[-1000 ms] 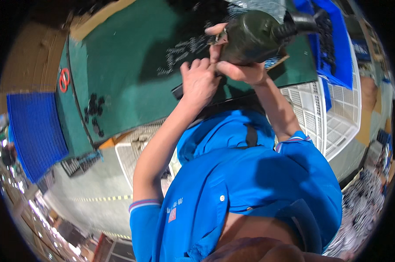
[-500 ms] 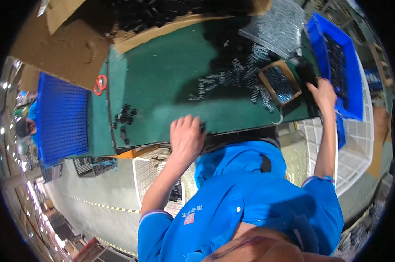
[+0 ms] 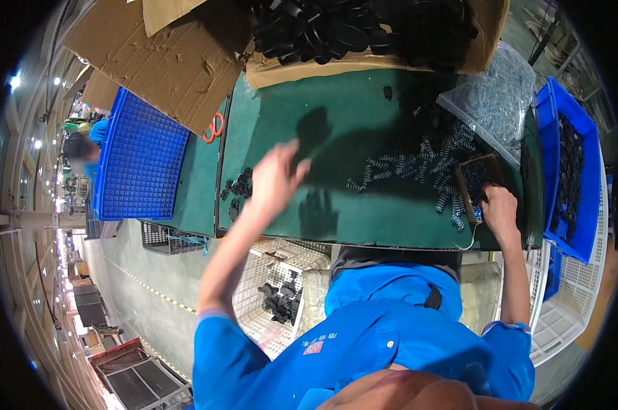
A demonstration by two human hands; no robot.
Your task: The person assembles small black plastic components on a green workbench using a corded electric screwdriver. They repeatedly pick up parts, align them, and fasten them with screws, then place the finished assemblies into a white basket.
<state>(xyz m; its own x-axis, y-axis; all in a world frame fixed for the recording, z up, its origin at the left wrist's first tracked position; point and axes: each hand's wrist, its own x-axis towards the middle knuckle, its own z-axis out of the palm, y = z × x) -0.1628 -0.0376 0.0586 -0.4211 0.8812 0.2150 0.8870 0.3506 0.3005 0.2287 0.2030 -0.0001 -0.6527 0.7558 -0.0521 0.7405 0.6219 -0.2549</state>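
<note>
My left hand (image 3: 275, 179) is raised over the left part of the green table (image 3: 288, 212), fingers stretched and thumb apart, nothing seen in it. Beside it lies a pile of small black plastic parts (image 3: 242, 183). At the right, my right hand (image 3: 500, 208) reaches into a small cardboard box (image 3: 469, 198) of small dark pieces. Its fingers are bent together, and the fingertips are partly hidden in the box, so what they pinch cannot be made out. Loose metal coil springs (image 3: 406, 165) lie scattered left of the box.
A large carton (image 3: 282, 74) of black parts stands at the far side. Behind the springs lies a clear plastic bag (image 3: 495, 96) of springs. Blue bins (image 3: 145, 160) flank the table, the right blue bin (image 3: 587, 236) holding black parts. Red-handled scissors (image 3: 213, 128) lie near the carton flap.
My left hand has risen from the table's near edge, moved forward and opened. My right hand has gone from beside the right blue bin into the small box. The view has shifted.
</note>
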